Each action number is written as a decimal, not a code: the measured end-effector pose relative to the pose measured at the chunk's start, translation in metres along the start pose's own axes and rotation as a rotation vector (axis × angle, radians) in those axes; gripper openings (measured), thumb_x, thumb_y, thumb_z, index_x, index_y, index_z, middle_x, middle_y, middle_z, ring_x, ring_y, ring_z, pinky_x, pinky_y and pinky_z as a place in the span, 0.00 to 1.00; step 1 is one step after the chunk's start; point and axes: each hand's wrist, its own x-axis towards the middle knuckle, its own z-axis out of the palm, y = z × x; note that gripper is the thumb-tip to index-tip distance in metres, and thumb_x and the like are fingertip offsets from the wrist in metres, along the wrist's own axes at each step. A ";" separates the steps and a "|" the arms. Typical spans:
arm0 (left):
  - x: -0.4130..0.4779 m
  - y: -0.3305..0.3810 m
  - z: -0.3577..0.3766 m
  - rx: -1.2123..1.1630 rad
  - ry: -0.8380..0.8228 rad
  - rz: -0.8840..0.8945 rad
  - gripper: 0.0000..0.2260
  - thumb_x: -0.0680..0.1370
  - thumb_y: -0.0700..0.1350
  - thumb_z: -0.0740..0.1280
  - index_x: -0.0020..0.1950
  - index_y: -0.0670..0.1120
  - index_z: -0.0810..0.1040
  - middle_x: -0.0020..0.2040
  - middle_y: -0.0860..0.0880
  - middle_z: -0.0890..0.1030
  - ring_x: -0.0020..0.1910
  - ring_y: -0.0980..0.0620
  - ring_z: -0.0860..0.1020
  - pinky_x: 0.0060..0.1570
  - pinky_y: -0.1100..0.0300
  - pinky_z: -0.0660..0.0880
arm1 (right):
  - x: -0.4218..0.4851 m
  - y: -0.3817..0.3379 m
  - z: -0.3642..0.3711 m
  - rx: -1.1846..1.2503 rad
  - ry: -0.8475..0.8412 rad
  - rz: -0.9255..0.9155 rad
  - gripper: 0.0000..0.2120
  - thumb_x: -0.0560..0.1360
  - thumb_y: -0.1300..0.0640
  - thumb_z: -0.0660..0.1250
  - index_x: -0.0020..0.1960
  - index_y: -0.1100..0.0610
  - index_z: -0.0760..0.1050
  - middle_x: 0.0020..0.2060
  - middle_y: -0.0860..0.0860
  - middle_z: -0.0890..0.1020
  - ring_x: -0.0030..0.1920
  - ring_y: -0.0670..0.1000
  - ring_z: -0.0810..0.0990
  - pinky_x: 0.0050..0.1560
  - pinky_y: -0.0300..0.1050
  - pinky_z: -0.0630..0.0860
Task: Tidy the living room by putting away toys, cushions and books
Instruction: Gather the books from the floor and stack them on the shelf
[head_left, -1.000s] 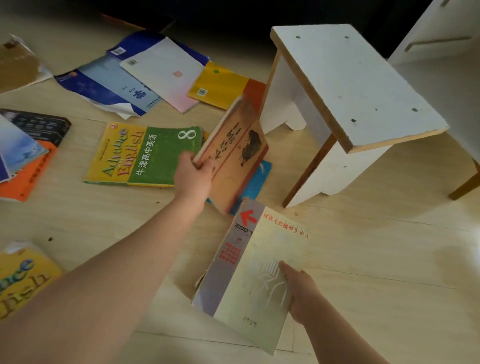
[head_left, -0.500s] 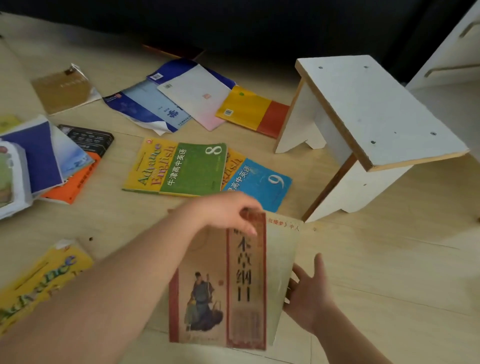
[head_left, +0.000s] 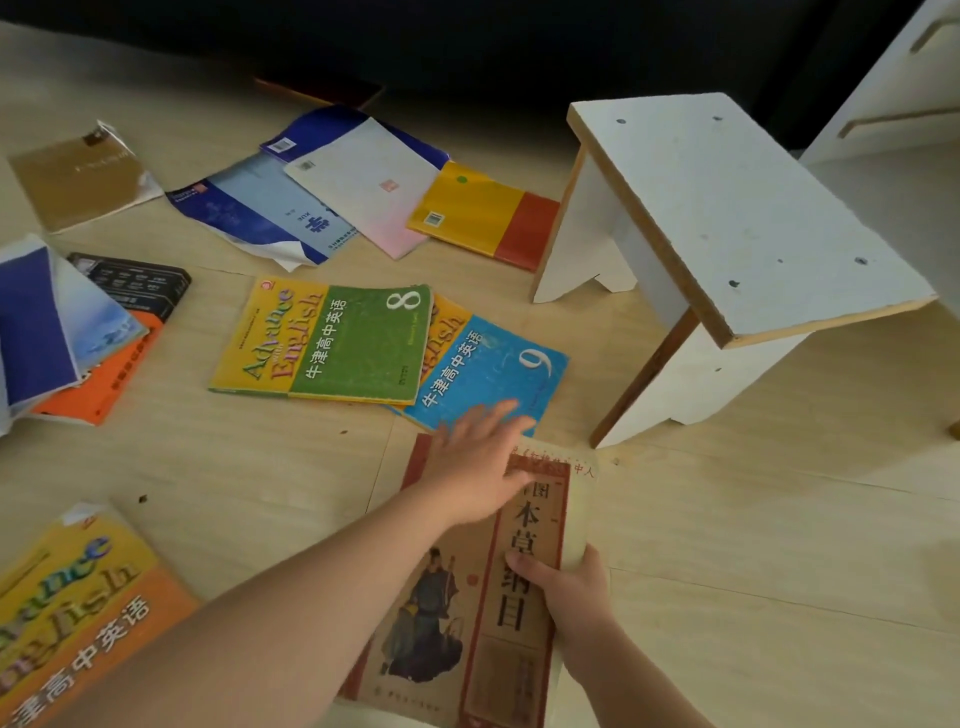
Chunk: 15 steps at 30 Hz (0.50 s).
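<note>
**Item in hand:** brown-and-red paperback with a robed figure on its cover (head_left: 447, 623), lying on top of a pale cream paperback (head_left: 581, 499); the pair is close to the wearer, over the light wooden floor (head_left: 753, 519)

**Right hand** (head_left: 569, 587): thumb on the brown cover, fingers curled round the pair's right edge, grasping both books

**Left hand** (head_left: 478, 462): fingers straight and released, palm over the top of the brown cover, fingertips over the near corner of the blue paperback numbered 9 (head_left: 498, 364); whether they touch it cannot be told

**Gathered, as judged:** two books

**Loose on the floor:**
- green-and-yellow textbook numbered 8 (head_left: 332, 343), overlapping the blue paperback
- yellow-and-red book (head_left: 483, 213), just beside a leg of the white wooden stool (head_left: 727, 218)
- white-and-pink book (head_left: 369, 192), lying over a blue-and-white book with a curled corner (head_left: 260, 218)
- tan book (head_left: 78, 182), far left
- black book (head_left: 135, 280) and orange book (head_left: 98, 379), beside a splayed blue-and-white volume (head_left: 41, 322)
- yellow-and-orange textbook (head_left: 78, 613), near left

**Toys, cushions:** none in view

**Progress, as judged:** early. Book collection has begun, nothing is seen shelved, about ten books are left, and the blue paperback is the likely next pick
</note>
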 end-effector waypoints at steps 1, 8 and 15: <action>0.000 -0.008 0.003 -0.096 0.105 -0.118 0.25 0.79 0.51 0.61 0.74 0.53 0.58 0.76 0.53 0.55 0.75 0.48 0.54 0.72 0.45 0.55 | 0.001 -0.001 -0.005 -0.003 0.005 0.028 0.25 0.64 0.63 0.77 0.56 0.60 0.69 0.46 0.57 0.82 0.44 0.58 0.83 0.37 0.51 0.81; 0.018 -0.052 -0.013 -1.469 0.326 -1.027 0.07 0.79 0.45 0.61 0.53 0.43 0.72 0.39 0.46 0.72 0.36 0.51 0.70 0.37 0.58 0.68 | 0.005 -0.001 -0.027 0.009 0.022 0.109 0.25 0.65 0.62 0.77 0.55 0.61 0.68 0.46 0.60 0.82 0.44 0.60 0.83 0.41 0.56 0.81; 0.039 -0.052 -0.041 -1.438 0.285 -0.987 0.19 0.82 0.44 0.57 0.70 0.36 0.65 0.57 0.38 0.72 0.54 0.48 0.76 0.44 0.73 0.71 | 0.008 0.000 -0.030 -0.001 0.002 0.147 0.30 0.66 0.61 0.77 0.61 0.60 0.64 0.48 0.59 0.81 0.44 0.57 0.82 0.35 0.49 0.79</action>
